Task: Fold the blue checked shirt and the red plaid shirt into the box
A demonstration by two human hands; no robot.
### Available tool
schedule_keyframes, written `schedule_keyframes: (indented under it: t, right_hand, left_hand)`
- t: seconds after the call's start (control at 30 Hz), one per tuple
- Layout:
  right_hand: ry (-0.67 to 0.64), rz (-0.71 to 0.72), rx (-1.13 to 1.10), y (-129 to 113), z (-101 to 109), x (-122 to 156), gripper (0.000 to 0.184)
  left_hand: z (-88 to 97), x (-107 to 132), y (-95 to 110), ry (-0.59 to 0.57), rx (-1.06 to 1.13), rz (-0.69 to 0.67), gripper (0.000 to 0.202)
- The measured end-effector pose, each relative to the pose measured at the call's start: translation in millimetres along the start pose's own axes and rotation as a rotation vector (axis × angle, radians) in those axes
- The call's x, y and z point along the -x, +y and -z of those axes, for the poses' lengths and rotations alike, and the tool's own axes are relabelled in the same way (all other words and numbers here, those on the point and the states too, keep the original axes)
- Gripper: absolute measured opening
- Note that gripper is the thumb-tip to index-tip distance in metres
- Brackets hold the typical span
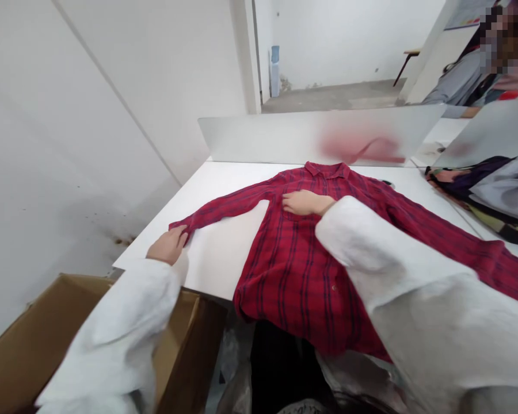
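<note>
A red shirt with dark plaid lines (293, 253) lies spread out on a white table (224, 253), collar toward the far side and hem hanging over the near edge. At the cuff of the sleeve on the left, my left hand (168, 244) has its fingers closed on the fabric. My right hand (306, 203) rests palm-down on the shirt's chest, fingers lying on the cloth. The other sleeve stretches away to the right, partly behind my right arm.
An open cardboard box (185, 322) stands below the table's left edge. A frosted divider (263, 138) runs along the back, with a blurred red shape behind it. Dark patterned fabric (470, 184) lies at the right. A person (461, 75) is beyond the divider.
</note>
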State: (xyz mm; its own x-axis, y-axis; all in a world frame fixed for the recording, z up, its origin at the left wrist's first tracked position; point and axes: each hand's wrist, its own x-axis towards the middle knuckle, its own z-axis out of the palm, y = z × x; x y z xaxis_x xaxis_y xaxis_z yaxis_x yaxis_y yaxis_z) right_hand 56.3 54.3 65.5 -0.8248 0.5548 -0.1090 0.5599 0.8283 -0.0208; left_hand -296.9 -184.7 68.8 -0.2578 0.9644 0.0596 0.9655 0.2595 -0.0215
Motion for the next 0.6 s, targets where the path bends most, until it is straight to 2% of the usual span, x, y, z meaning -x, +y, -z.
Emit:
schedule_keyframes:
  t: [0.1, 0.17, 0.27, 0.37, 0.5, 0.6]
  right_hand:
    - [0.299, -0.049, -0.015, -29.0, -5.6, -46.5, 0.040]
    - [0.387, -0.152, -0.068, -39.2, -21.9, -64.9, 0.044]
    - [0.357, -0.287, -0.162, -39.4, -52.1, -76.8, 0.052]
    - [0.333, -0.317, -0.146, -32.2, -71.7, -79.4, 0.057]
    - [0.309, -0.284, -0.098, -29.9, -73.5, -77.5, 0.053]
    - [0.361, -0.283, -0.093, -33.7, -68.0, -73.6, 0.053]
  left_hand:
    - [-28.9, -26.3, 6.0, 0.074, 0.070, 0.156, 0.054]
    - [-46.1, -31.7, 2.2, 0.090, 0.107, 0.205, 0.053]
    - [-63.3, -34.1, -17.4, 0.104, 0.129, 0.197, 0.048]
    - [-68.7, -42.2, -42.4, 0.114, 0.155, 0.214, 0.045]
    - [-68.8, -62.4, -63.0, 0.145, 0.182, 0.279, 0.044]
    - [-70.5, -73.2, -69.4, 0.217, 0.167, 0.450, 0.050]
